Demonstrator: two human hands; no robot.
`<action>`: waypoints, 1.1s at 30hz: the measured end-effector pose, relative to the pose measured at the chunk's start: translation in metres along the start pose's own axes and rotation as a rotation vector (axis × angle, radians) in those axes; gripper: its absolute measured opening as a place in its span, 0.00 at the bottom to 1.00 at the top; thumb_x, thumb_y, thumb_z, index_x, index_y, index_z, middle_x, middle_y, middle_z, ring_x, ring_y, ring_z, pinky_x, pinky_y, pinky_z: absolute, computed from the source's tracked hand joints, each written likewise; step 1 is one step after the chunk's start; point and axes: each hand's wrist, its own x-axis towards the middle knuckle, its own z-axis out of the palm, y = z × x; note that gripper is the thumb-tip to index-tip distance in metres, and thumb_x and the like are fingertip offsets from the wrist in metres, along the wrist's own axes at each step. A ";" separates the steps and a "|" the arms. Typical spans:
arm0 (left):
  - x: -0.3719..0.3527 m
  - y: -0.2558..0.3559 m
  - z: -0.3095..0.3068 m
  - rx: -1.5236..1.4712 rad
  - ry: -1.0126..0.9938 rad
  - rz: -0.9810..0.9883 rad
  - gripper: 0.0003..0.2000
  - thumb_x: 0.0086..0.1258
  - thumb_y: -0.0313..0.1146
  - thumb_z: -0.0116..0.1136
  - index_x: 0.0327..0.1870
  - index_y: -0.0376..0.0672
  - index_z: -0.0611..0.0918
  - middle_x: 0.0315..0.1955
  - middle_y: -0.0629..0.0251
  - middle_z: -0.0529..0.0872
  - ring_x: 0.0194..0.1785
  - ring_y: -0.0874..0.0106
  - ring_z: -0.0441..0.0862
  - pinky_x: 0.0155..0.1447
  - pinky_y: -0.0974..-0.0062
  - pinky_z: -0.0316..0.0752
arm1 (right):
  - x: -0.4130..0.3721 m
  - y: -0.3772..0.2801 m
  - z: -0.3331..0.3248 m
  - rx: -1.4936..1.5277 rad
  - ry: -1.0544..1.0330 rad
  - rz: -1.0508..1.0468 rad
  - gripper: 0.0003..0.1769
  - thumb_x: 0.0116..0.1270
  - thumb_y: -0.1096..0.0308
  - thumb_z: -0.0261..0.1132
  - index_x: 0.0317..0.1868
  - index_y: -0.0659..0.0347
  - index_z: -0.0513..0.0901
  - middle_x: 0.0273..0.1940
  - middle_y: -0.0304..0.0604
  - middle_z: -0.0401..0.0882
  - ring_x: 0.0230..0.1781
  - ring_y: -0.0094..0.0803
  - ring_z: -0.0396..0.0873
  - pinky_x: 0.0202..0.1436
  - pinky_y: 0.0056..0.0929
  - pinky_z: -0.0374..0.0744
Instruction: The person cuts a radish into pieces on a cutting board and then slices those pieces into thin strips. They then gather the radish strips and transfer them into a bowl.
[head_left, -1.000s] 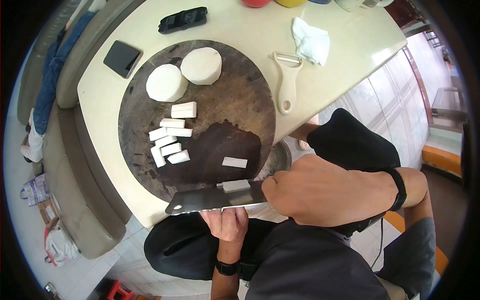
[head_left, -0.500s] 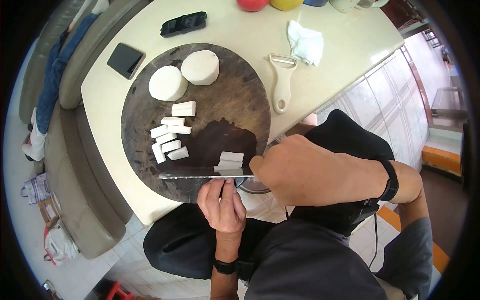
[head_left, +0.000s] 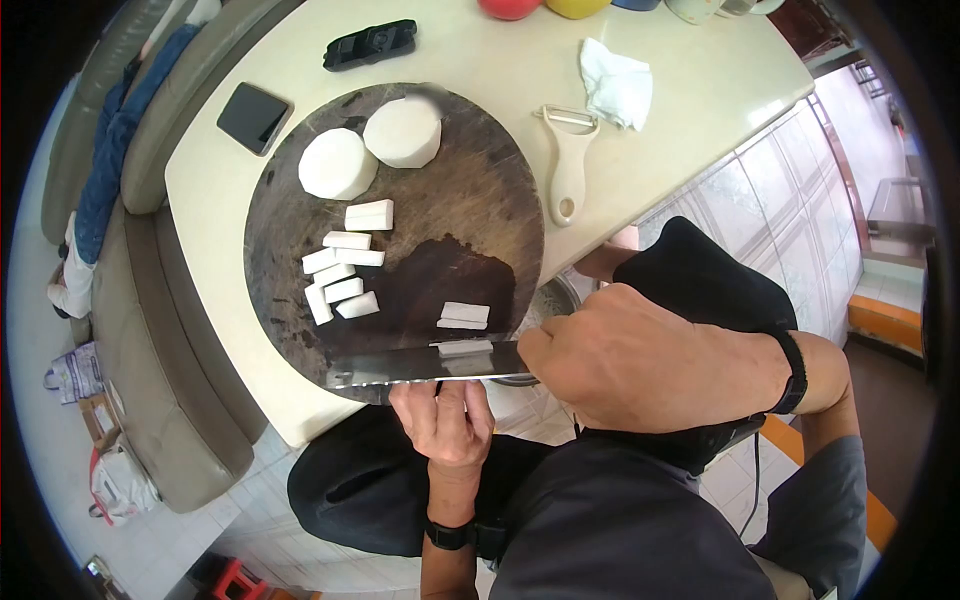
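My right hand is closed around the handle of a broad kitchen knife, whose blade lies tilted across the near edge of the round wooden chopping board. My left hand is just behind the blade, its fingers bent together; the blade hides the fingertips and whatever they hold. Beyond the blade lie cut white vegetable sticks, probably radish, and their reflection shows in the steel. More white sticks are scattered on the board's left half. Two thick peeled white rounds sit at its far side.
On the cream table are a phone, a black object, a peeler and a crumpled white tissue. A metal bowl shows partly beneath my right hand. Someone's jeans-clad leg rests on the sofa at left.
The knife has come toward me and tilted, so its blade face now shows. My right hand has shifted slightly nearer and right. The left hand stays close behind the blade.
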 end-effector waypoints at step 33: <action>0.047 -0.009 -0.031 -2.038 -0.044 -0.853 0.18 0.75 0.27 0.50 0.64 0.36 0.68 0.61 0.56 0.74 0.64 0.66 0.73 0.69 0.63 0.71 | 0.011 0.001 -0.020 1.036 -0.073 0.299 0.17 0.64 0.66 0.56 0.24 0.71 0.78 0.19 0.43 0.77 0.14 0.24 0.73 0.20 0.23 0.72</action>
